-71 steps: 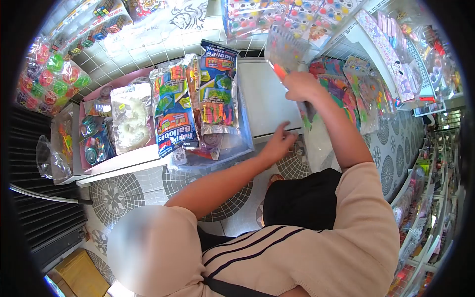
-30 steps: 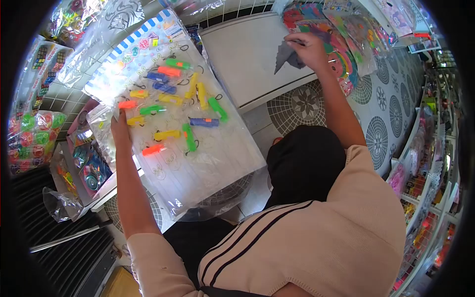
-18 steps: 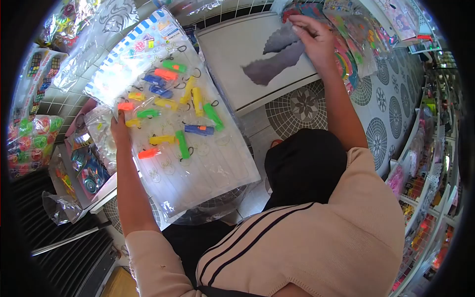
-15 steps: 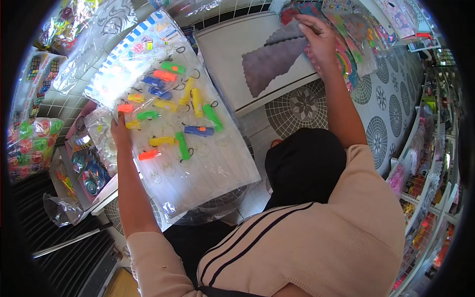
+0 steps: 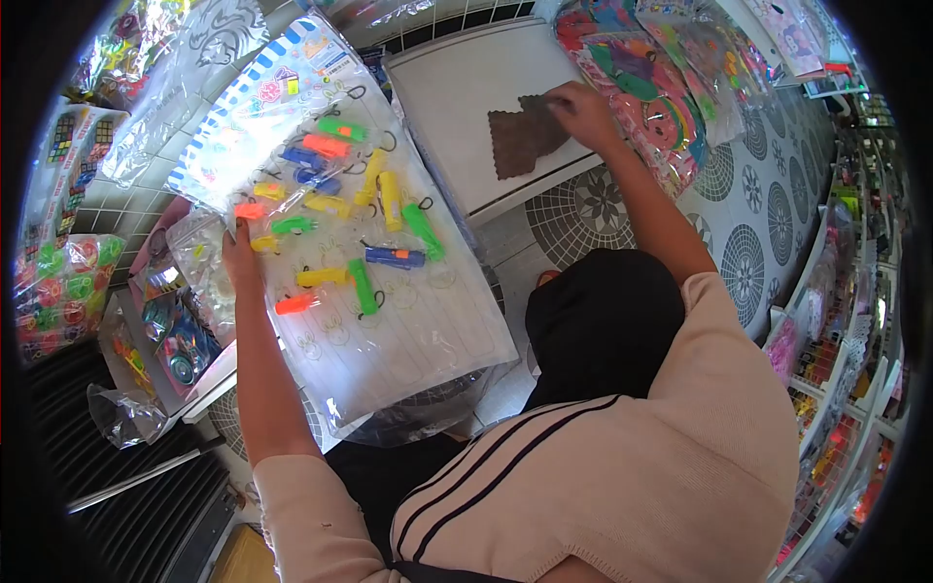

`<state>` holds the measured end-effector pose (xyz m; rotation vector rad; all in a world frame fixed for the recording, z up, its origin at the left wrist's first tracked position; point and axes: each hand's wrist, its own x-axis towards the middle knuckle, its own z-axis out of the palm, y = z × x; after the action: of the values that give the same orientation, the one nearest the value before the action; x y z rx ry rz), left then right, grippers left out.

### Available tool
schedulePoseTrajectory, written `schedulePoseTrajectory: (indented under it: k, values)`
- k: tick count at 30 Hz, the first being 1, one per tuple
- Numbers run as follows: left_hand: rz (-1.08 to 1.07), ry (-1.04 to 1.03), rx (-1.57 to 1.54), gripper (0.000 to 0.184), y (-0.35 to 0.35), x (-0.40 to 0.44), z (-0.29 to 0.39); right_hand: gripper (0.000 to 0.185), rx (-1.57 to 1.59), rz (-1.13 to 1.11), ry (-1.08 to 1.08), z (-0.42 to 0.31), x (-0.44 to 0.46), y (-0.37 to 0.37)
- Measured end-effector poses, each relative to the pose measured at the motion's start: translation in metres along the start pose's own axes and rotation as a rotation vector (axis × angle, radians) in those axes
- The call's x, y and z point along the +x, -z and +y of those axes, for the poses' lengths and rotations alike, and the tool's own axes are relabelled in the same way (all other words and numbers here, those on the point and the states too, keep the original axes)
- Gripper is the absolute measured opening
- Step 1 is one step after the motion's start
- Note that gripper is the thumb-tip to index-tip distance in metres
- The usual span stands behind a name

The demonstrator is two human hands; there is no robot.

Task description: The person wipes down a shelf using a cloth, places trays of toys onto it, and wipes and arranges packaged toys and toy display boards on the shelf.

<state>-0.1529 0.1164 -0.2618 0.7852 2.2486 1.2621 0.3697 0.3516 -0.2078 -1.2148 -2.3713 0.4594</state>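
A large clear plastic pack [image 5: 389, 335] of small yellow, green, blue and orange items lies tilted at the left, its printed header at the top. My left hand [image 5: 239, 255] grips the left edge of this pack. On the white shelf surface [image 5: 452, 97] a dark grey-brown cloth [image 5: 523, 141] with scalloped edges lies partly folded. My right hand [image 5: 585, 115] has its fingers pinched on the cloth's upper right part.
Colourful bagged goods [image 5: 641, 107] lie right of the white surface. Toys in a pink box [image 5: 180, 335] stand at the left, near bags of round green and red items [image 5: 73, 282]. Stocked racks [image 5: 826, 321] line the right side over a patterned tile floor [image 5: 743, 223].
My right hand has come down and left from above the cloth onto it. The cloth, spread wider before, is now more bunched and folded. My left hand stays on the pack.
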Motion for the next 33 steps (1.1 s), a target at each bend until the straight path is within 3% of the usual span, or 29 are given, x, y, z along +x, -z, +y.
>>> schedulePoseTrajectory:
  k: [3, 7, 10, 13, 16, 19, 24, 27, 30, 32, 33]
  values:
    - [0.004, 0.000, -0.010, 0.051, 0.000, -0.006, 0.008, 0.032, -0.038, -0.043, 0.107, -0.003, 0.006, -0.038]
    - [-0.028, 0.000, -0.072, 0.051, 0.000, -0.010, 0.011, 0.033, -0.396, -0.112, -0.012, -0.012, 0.001, -0.051]
    - [-0.011, 0.017, -0.057, 0.051, -0.001, -0.014, 0.018, 0.028, -0.425, -0.405, -0.189, -0.027, 0.016, -0.022]
    - [-0.054, 0.081, 0.013, 0.068, 0.003, -0.019, 0.031, 0.028, -0.038, -0.171, -0.155, 0.002, 0.029, -0.007]
    - [-0.066, 0.101, -0.018, 0.073, 0.002, -0.020, 0.032, 0.028, 0.335, 0.059, -0.093, 0.001, 0.054, 0.019]
    - [0.034, 0.028, 0.031, 0.050, -0.003, -0.019, 0.026, 0.022, 0.699, 0.192, -0.105, -0.034, 0.084, 0.051]
    - [0.015, 0.003, 0.008, 0.048, -0.002, -0.017, 0.023, 0.020, 0.981, 0.262, -0.295, -0.082, 0.116, 0.085]
    - [-0.004, -0.009, -0.037, 0.048, -0.001, -0.013, 0.016, 0.021, 1.008, 0.215, -0.047, -0.073, 0.119, 0.084]
    - [-0.007, -0.004, -0.046, 0.048, -0.002, -0.015, 0.019, 0.021, 0.637, 0.100, 0.045, -0.101, 0.075, 0.095]
    - [-0.002, 0.001, -0.038, 0.048, -0.002, -0.015, 0.019, 0.026, 0.726, -0.394, 0.135, -0.070, 0.053, 0.084]
    - [-0.002, 0.005, -0.033, 0.048, -0.002, -0.013, 0.017, 0.029, 0.595, -0.563, 0.152, -0.071, 0.040, 0.075]
